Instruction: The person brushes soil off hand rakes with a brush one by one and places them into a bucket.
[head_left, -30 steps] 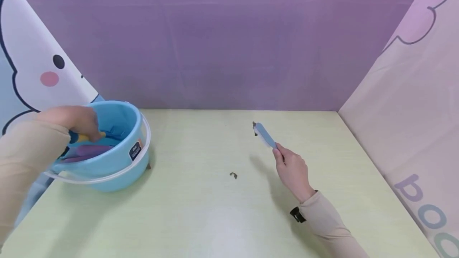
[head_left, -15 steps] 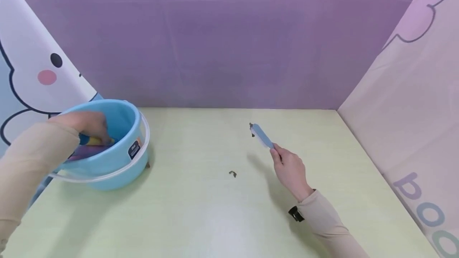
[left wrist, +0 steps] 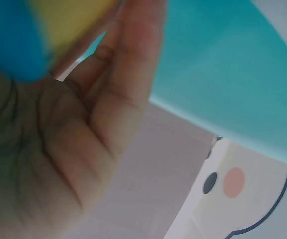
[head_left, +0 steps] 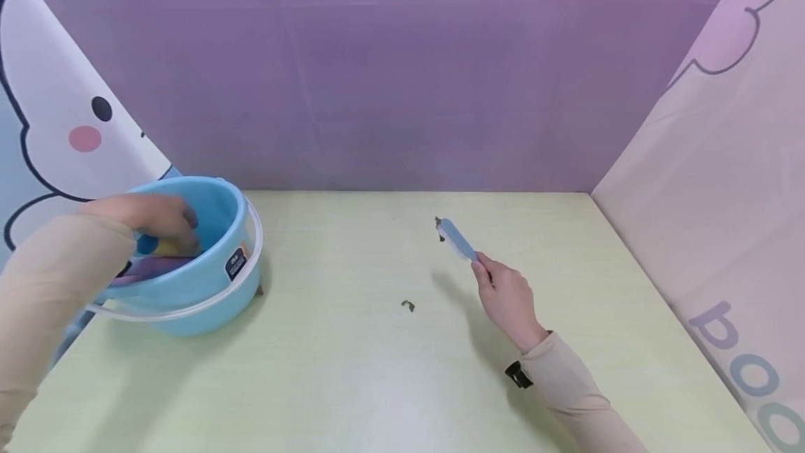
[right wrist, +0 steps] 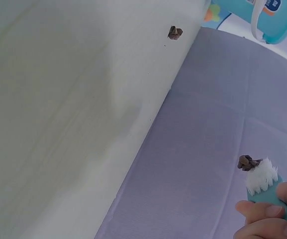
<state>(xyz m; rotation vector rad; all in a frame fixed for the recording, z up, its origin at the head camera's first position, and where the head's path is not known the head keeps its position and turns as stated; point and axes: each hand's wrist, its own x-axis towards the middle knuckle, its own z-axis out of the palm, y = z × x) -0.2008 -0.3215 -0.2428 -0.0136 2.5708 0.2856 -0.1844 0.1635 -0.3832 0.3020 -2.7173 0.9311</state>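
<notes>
On the left, my left hand (head_left: 160, 222) reaches into a light blue bucket (head_left: 201, 303) and holds a yellow-and-blue handle (head_left: 170, 247). What the handle belongs to is hidden. Something purple (head_left: 151, 269) lies in the bucket below the hand. In the left wrist view, the handle's yellow part (left wrist: 71, 22) lies against the fingers. My right hand (head_left: 509, 299) grips a blue brush (head_left: 458, 238) above the table. A brown lump (right wrist: 247, 163) touches the tip of its white bristles (right wrist: 263, 175) and seems to cling there.
Another brown lump (head_left: 408, 305) lies mid-table, and one (head_left: 260, 291) sits beside the bucket's base. The bucket's white carrying handle (head_left: 182, 314) hangs round its front. A purple backdrop (head_left: 402, 89) stands behind the pale green table (head_left: 327, 376); a printed cloth (head_left: 723, 180) borders the right.
My left hand has moved right and slightly deeper into the bucket with the yellow-and-blue handle. My right hand has shifted slightly left, still gripping the brush.
</notes>
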